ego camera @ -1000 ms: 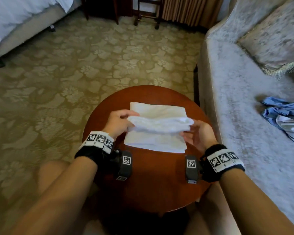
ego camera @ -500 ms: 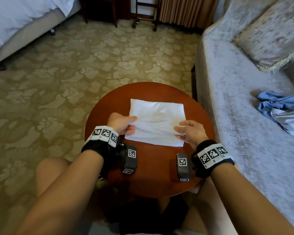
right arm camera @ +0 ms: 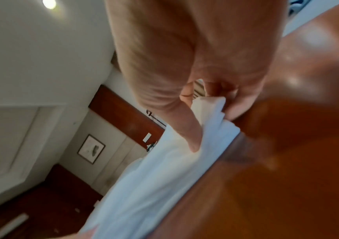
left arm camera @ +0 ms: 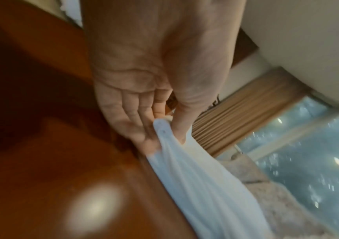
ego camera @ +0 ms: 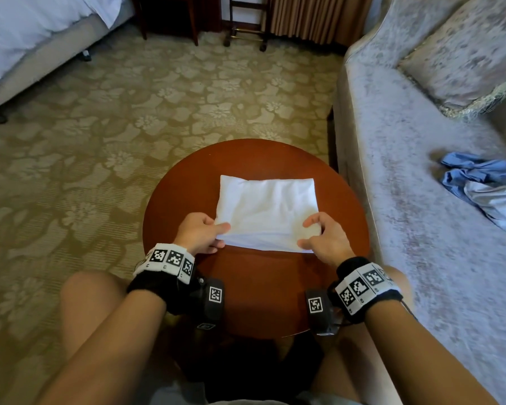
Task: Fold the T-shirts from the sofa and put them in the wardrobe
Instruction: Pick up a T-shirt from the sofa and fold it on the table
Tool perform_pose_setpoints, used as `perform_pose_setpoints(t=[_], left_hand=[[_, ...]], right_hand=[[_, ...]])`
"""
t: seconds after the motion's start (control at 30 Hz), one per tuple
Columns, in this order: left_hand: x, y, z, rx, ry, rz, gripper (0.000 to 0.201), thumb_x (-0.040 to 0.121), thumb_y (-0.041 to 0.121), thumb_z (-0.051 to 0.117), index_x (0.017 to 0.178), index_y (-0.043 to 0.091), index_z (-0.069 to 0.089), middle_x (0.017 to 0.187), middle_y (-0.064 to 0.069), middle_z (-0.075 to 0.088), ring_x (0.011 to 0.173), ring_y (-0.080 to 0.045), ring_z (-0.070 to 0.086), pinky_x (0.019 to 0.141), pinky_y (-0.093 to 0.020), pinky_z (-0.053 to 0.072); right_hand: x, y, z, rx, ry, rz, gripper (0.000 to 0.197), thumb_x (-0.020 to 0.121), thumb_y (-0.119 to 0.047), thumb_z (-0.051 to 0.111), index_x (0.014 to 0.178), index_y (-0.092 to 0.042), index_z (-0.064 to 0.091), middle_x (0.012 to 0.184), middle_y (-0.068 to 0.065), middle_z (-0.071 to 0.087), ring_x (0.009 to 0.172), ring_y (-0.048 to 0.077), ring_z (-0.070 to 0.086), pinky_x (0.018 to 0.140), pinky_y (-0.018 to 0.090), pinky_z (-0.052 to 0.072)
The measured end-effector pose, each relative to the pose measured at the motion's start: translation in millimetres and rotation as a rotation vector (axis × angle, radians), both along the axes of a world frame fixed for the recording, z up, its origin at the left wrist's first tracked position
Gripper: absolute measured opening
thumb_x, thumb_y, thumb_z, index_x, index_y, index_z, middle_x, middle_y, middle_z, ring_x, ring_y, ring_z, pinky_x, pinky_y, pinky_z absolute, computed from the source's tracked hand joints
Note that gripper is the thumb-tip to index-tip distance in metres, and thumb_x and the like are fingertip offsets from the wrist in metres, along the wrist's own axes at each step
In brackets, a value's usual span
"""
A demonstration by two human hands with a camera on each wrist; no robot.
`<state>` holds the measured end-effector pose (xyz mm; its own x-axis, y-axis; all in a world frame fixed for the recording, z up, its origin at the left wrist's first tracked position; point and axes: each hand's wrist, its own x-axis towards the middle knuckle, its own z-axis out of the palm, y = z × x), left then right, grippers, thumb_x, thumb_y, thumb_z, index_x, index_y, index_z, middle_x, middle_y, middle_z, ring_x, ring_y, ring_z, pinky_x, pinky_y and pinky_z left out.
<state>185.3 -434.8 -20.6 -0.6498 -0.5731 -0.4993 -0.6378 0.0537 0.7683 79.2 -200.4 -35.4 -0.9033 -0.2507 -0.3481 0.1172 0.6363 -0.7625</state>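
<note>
Presently both hands, left point(ego camera: 197, 232) and right point(ego camera: 323, 239), pinch the shirt's point(ego camera: 266, 211) near corners, its long axis running left-right.

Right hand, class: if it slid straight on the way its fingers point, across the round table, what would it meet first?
The right hand pinches the near right corner of the folded white T-shirt, fingers pointing left. It would likely push into that shirt at once, then meet the left hand at the opposite corner.
</note>
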Motion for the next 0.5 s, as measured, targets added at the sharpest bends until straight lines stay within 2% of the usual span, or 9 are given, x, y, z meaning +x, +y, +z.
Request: perform_pose_setpoints(t=[0.03, 0.07, 0.1, 0.13, 0.23, 0.3, 0.37, 0.43, 0.5], left_hand=[[0.0, -1.3, 0.8, -0.143, -0.051, -0.063, 0.033, 0.082, 0.03, 0.076, 0.072, 0.014, 0.049, 0.078, -0.009, 0.067, 0.064, -0.02, 0.065, 0.07, -0.035, 0.059], [0.1, -3.6, 1.2, -0.264, -0.089, -0.119, 0.037, 0.08, 0.036, 0.077, 0.067, 0.015, 0.049, 0.07, -0.006, 0.061, 0.063, -0.021, 0.058, 0.07, -0.034, 0.054], [-0.2, -6.1, 2.5, -0.358, -0.111, -0.16, 0.039, 0.078, 0.04, 0.078, 0.066, 0.017, 0.048, 0.067, -0.003, 0.055, 0.064, -0.02, 0.052, 0.069, -0.033, 0.048], [-0.9, -8.5, 4.5, -0.43, -0.112, -0.185, 0.038, 0.076, 0.042, 0.079, 0.071, 0.017, 0.05, 0.072, 0.0, 0.053, 0.07, -0.019, 0.051, 0.07, -0.032, 0.044], [-11.3, -10.8, 9.8, -0.612, 0.0, -0.263, 0.048, 0.074, 0.034, 0.077, 0.111, 0.02, 0.049, 0.114, -0.003, 0.05, 0.109, -0.023, 0.045, 0.087, -0.035, 0.041], [-25.3, -3.3, 15.0, -0.745, 0.105, -0.389, 0.053, 0.079, 0.035, 0.072, 0.124, 0.025, 0.047, 0.133, -0.001, 0.041, 0.124, -0.024, 0.036, 0.096, -0.039, 0.034], [-44.0, 9.0, 17.6, -0.846, 0.191, -0.527, 0.048, 0.086, 0.042, 0.064, 0.13, 0.031, 0.048, 0.145, 0.003, 0.034, 0.136, -0.021, 0.028, 0.106, -0.041, 0.026], [-62.7, 20.5, 13.9, -0.91, 0.17, -0.706, 0.047, 0.093, 0.047, 0.053, 0.137, 0.033, 0.045, 0.157, 0.003, 0.022, 0.146, -0.019, 0.014, 0.116, -0.045, 0.015], [-74.2, 25.7, 1.8, -0.93, 0.044, -0.876, 0.054, 0.096, 0.054, 0.042, 0.146, 0.035, 0.033, 0.162, 0.003, 0.005, 0.149, -0.021, -0.003, 0.118, -0.05, 0.002]], right_hand=[[1.2, 0.2, 1.0, 0.049, 0.018, 0.022, 0.036, 0.077, -0.009, 0.078, 0.093, -0.031, 0.054, 0.118, -0.001, 0.056, 0.098, 0.019, 0.057, 0.071, 0.028, 0.049], [2.3, 1.1, 2.2, 0.101, 0.037, 0.04, 0.036, 0.076, -0.013, 0.079, 0.091, -0.032, 0.053, 0.119, 0.0, 0.054, 0.102, 0.022, 0.055, 0.075, 0.031, 0.05], [3.2, 1.9, 5.1, 0.159, 0.05, 0.057, 0.036, 0.075, -0.016, 0.081, 0.09, -0.033, 0.054, 0.121, 0.001, 0.049, 0.11, 0.024, 0.049, 0.085, 0.035, 0.05], [3.1, 2.9, 8.0, 0.212, 0.057, 0.068, 0.036, 0.074, -0.018, 0.082, 0.092, -0.034, 0.055, 0.124, 0.0, 0.043, 0.118, 0.026, 0.042, 0.095, 0.039, 0.046], [-1.2, -0.7, 19.1, 0.2, 0.168, 0.053, 0.035, 0.074, -0.019, 0.079, 0.097, -0.029, 0.056, 0.136, -0.002, 0.031, 0.129, 0.024, 0.027, 0.107, 0.04, 0.033], [-4.6, -11.1, 24.7, 0.131, 0.3, 0.064, 0.029, 0.082, -0.024, 0.072, 0.107, -0.028, 0.057, 0.146, -0.004, 0.027, 0.136, 0.022, 0.022, 0.112, 0.041, 0.025], [-10.0, -26.6, 24.4, 0.164, 0.43, 0.155, 0.032, 0.094, -0.03, 0.059, 0.126, -0.028, 0.056, 0.156, -0.003, 0.023, 0.144, 0.021, 0.017, 0.116, 0.041, 0.019], [-17.2, -42.2, 17.3, 0.233, 0.498, 0.316, 0.042, 0.102, -0.032, 0.043, 0.143, -0.027, 0.044, 0.162, 0.0, 0.015, 0.149, 0.021, 0.009, 0.12, 0.043, 0.013], [-20.9, -51.4, 5.2, 0.304, 0.433, 0.468, 0.05, 0.105, -0.035, 0.032, 0.154, -0.028, 0.025, 0.165, 0.0, 0.0, 0.151, 0.022, -0.004, 0.121, 0.048, 0.008]])
